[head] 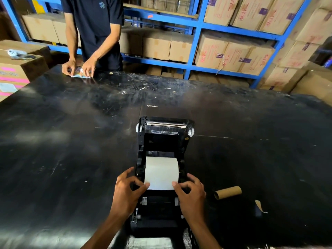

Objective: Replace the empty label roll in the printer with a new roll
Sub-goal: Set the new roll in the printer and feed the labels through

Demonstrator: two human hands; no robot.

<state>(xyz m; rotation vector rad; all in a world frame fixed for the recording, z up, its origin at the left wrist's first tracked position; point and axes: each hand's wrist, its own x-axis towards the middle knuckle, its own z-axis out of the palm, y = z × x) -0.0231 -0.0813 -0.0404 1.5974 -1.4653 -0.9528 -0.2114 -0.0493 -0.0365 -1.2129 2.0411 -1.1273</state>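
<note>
Btwn L hand (128, 190) & R hand (190, 192): label strip (161, 174) over open printer (162, 141).

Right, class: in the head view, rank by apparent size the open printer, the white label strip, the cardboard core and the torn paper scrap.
1. Open printer
2. White label strip, pinched at its near corners by both hands
3. Cardboard core
4. Torn paper scrap

All lie similarly near the camera, so the order looks safe.
</note>
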